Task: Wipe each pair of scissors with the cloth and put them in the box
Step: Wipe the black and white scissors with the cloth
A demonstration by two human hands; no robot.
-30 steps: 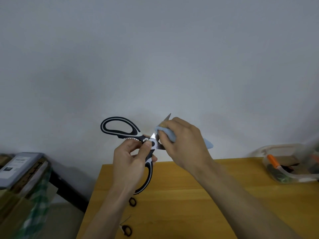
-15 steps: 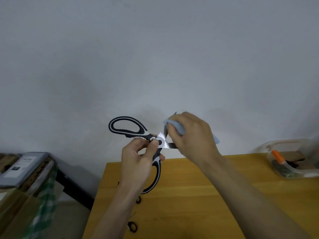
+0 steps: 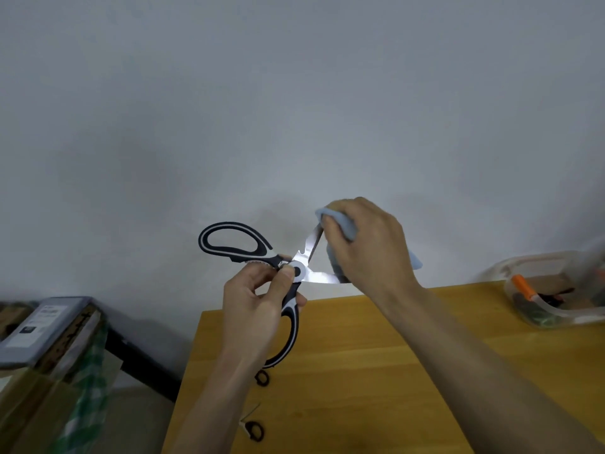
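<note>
Pinching open scissors point(image 3: 296, 273) (blades spread), left hand point(image 3: 258, 309); right hand point(image 3: 366, 247) grips cloth point(image 3: 342, 222).

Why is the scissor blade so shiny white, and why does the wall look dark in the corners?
Head view: light glares off the scissors near the pivot, washing the steel white; the wide lens darkens the wall toward the corners; the box at the right edge looks smeared and stretched.
</note>
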